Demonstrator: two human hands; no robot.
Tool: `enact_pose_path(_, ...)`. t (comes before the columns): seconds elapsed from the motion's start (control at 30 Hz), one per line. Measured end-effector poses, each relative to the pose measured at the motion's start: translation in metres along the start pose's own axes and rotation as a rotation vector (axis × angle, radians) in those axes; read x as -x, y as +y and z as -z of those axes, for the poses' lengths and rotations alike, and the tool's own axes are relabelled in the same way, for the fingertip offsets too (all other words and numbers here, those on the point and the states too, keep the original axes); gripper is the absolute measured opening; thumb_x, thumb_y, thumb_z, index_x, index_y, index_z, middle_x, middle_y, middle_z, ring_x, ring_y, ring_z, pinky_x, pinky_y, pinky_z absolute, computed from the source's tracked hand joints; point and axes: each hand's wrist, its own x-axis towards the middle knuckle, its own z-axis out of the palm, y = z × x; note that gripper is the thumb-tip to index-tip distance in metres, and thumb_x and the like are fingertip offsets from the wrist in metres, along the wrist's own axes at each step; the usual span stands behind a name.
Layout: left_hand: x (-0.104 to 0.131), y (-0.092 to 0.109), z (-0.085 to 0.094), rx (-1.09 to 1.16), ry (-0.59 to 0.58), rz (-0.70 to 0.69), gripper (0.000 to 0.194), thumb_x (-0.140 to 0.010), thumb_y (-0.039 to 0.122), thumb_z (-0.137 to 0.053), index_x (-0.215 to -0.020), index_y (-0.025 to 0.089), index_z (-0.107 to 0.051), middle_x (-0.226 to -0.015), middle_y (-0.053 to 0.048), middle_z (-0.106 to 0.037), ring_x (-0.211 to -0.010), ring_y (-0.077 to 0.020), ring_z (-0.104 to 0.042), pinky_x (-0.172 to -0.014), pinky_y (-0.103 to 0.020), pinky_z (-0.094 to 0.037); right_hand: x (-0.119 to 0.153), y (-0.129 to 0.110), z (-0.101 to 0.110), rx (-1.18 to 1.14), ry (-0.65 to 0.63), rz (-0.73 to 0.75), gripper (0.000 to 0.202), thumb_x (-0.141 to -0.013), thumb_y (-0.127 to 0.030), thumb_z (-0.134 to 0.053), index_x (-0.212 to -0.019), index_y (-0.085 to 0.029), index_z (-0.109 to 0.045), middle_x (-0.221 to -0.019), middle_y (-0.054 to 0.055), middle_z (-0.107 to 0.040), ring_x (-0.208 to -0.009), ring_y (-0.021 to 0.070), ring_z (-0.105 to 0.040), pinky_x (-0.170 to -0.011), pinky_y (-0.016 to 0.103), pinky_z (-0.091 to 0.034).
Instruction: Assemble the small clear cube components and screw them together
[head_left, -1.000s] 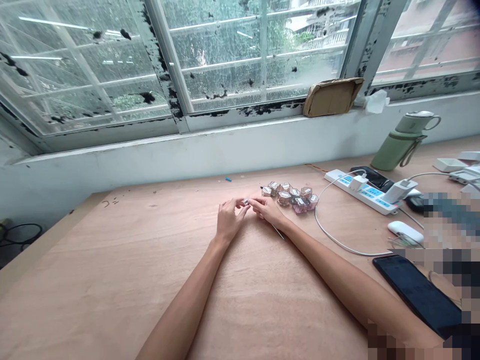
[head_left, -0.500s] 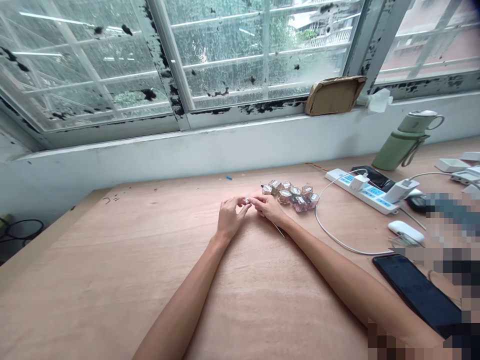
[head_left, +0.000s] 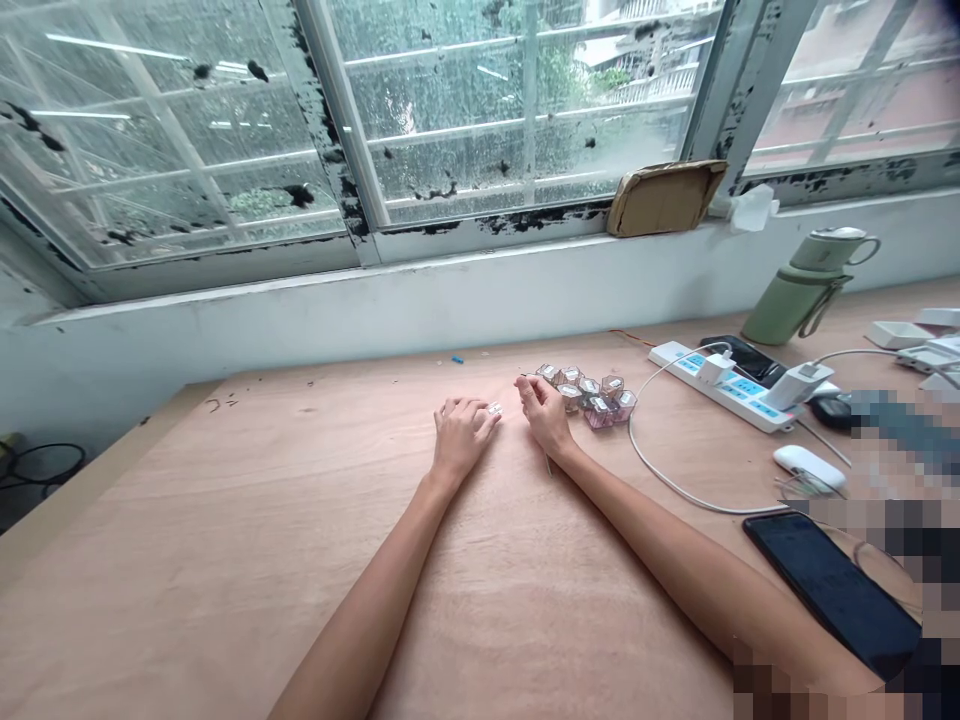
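My left hand (head_left: pixel 459 436) rests on the wood tabletop, its fingers closed on a small whitish piece (head_left: pixel 495 408) at the fingertips; its kind is too small to make out. A short gap to the right, my right hand (head_left: pixel 546 414) is closed, with thumb and fingers pinched together. A thin stick (head_left: pixel 548 464) shows below its palm, and the rest of it is hidden in the hand. Anything at the right fingertips is too small to tell. Just beyond that hand stands a cluster of small clear hexagonal containers (head_left: pixel 599 411) with white labels, partly covered by the fingers.
To the right lie a white power strip (head_left: pixel 750 392) with chargers and a looping white cable, a white earbud case (head_left: pixel 810 468) and a black phone (head_left: pixel 834 590). A green bottle (head_left: pixel 787 300) stands behind. A tiny blue piece (head_left: pixel 457 360) lies near the wall.
My hands were together at the whitish piece; the right hand has drawn away to the right, towards the containers, and the thin stick has tilted with it. The left hand stays with the piece.
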Motion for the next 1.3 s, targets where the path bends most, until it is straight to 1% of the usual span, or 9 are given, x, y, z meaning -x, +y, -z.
enact_pose_path(0.1, 0.0, -0.001, -0.002, -0.029, -0.045, -0.013, 0.014, -0.091, 0.037, -0.071, -0.097, 0.024, -0.072, -0.12, -0.007, -0.072, -0.119, -0.0308, -0.055, -0.101, -0.05, -0.039, 0.005, -0.004, -0.003, 0.093, 0.276, 0.151, 0.037, -0.099, -0.055, -0.05, -0.097, -0.019, -0.059, -0.081, 0.003, -0.056, -0.071, 0.017, -0.051, -0.067, 0.03, -0.043)
enact_pose_path(0.27, 0.002, -0.001, -0.004, -0.094, -0.085, -0.077, 0.012, -0.093, 0.035, -0.067, -0.1, 0.026, -0.072, -0.127, -0.007, -0.068, -0.122, -0.0324, -0.053, -0.103, -0.053, -0.038, 0.009, -0.002, -0.007, 0.206, 0.372, 0.39, 0.021, -0.102, -0.036, -0.043, -0.114, -0.022, -0.053, -0.099, 0.008, -0.057, -0.085, 0.02, -0.055, -0.078, 0.035, -0.048)
enact_pose_path(0.37, 0.003, 0.0, -0.004, -0.125, -0.081, -0.096, 0.012, -0.093, 0.033, -0.066, -0.102, 0.026, -0.071, -0.128, -0.008, -0.068, -0.123, -0.0327, -0.052, -0.103, -0.053, -0.038, 0.012, 0.0, -0.008, 0.257, 0.313, 0.496, 0.024, -0.101, -0.028, -0.043, -0.122, -0.021, -0.052, -0.106, 0.011, -0.059, -0.087, 0.0206, -0.057, -0.078, 0.036, -0.049)
enact_pose_path(0.53, 0.003, 0.003, 0.001, -0.161, -0.117, -0.076, 0.018, -0.095, 0.033, -0.063, -0.11, 0.027, -0.07, -0.131, -0.007, -0.066, -0.125, -0.0318, -0.052, -0.107, -0.055, -0.036, 0.017, 0.0, -0.013, 0.298, 0.046, 0.573, 0.033, -0.102, -0.025, -0.043, -0.133, -0.02, -0.055, -0.11, 0.011, -0.068, -0.085, 0.0199, -0.064, -0.077, 0.034, -0.053)
enact_pose_path(0.63, 0.003, 0.006, 0.004, -0.18, -0.152, -0.054, 0.023, -0.098, 0.032, -0.057, -0.117, 0.027, -0.068, -0.132, -0.006, -0.066, -0.126, -0.0303, -0.051, -0.108, -0.053, -0.035, 0.015, 0.003, -0.017, 0.295, -0.018, 0.537, 0.033, -0.101, -0.03, -0.05, -0.13, -0.018, -0.062, -0.108, 0.011, -0.072, -0.078, 0.0189, -0.066, -0.075, 0.033, -0.055)
enact_pose_path(0.73, 0.003, 0.008, 0.005, -0.203, -0.166, -0.058, 0.022, -0.098, 0.036, -0.058, -0.115, 0.026, -0.069, -0.134, -0.005, -0.065, -0.128, -0.0298, -0.05, -0.109, -0.052, -0.035, 0.011, 0.006, -0.016, 0.238, 0.05, 0.414, 0.033, -0.102, -0.034, -0.05, -0.126, -0.017, -0.065, -0.101, 0.009, -0.076, -0.065, 0.0164, -0.064, -0.069, 0.032, -0.054)
enact_pose_path(0.9, 0.002, 0.007, 0.003, -0.222, -0.164, -0.076, 0.021, -0.096, 0.039, -0.061, -0.112, 0.027, -0.07, -0.135, -0.005, -0.064, -0.128, -0.0305, -0.05, -0.107, -0.052, -0.036, 0.004, 0.008, -0.012, 0.154, 0.124, 0.297, 0.031, -0.103, -0.035, -0.045, -0.112, -0.017, -0.069, -0.092, 0.007, -0.074, -0.074, 0.0171, -0.066, -0.072, 0.03, -0.052)
enact_pose_path(1.13, 0.002, 0.008, 0.005, -0.235, -0.168, -0.097, 0.022, -0.097, 0.037, -0.059, -0.112, 0.027, -0.071, -0.133, -0.006, -0.065, -0.127, -0.0304, -0.05, -0.106, -0.051, -0.036, -0.005, 0.016, -0.01, 0.007, 0.069, 0.056, 0.031, -0.098, -0.041, -0.05, -0.102, -0.016, -0.068, -0.084, 0.004, -0.07, -0.055, 0.0123, -0.058, -0.052, 0.025, -0.046)
enact_pose_path(1.3, 0.003, 0.008, 0.005, -0.238, -0.158, -0.117, 0.021, -0.097, 0.033, -0.058, -0.114, 0.027, -0.07, -0.131, -0.006, -0.065, -0.126, -0.0288, -0.051, -0.107, -0.049, -0.036, -0.004, 0.017, -0.01, -0.066, -0.01, -0.005, 0.036, -0.095, -0.05, -0.055, -0.102, -0.017, -0.067, -0.084, 0.004, -0.07, -0.05, 0.0125, -0.057, -0.043, 0.025, -0.045)
